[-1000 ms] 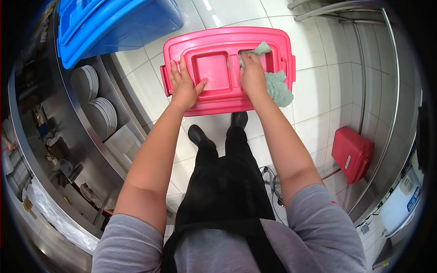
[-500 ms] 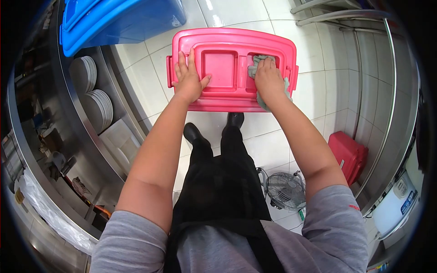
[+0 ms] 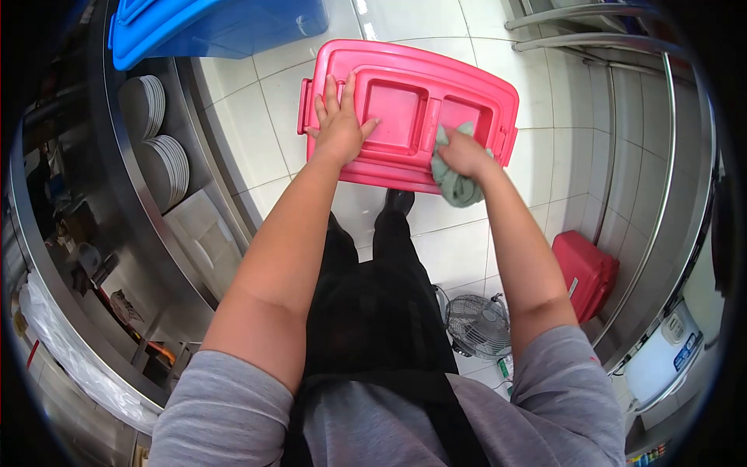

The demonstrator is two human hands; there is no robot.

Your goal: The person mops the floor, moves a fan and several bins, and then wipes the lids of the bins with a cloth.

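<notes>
A pink plastic lid point(image 3: 394, 117) with two recessed panels lies in front of me, tilted slightly down to the right. On its left part rests my left hand point(image 3: 340, 128), fingers spread and holding nothing. My right hand point(image 3: 464, 153) is closed on a grey-green cloth point(image 3: 457, 185) at the lower edge of the right recess. Part of the cloth hangs over the lid's near edge. Whatever is under the lid is hidden.
A blue bin point(image 3: 233, 31) stands at the upper left. Stacked plates point(image 3: 167, 167) sit on a metal shelf at left. A fan point(image 3: 478, 325) and a red container point(image 3: 583, 274) are on the floor at lower right, near a metal rack point(image 3: 660, 202).
The lid has turned clockwise and shifted a little right. My right hand has pulled the cloth toward me, out of the right recess. My left hand stays on the lid.
</notes>
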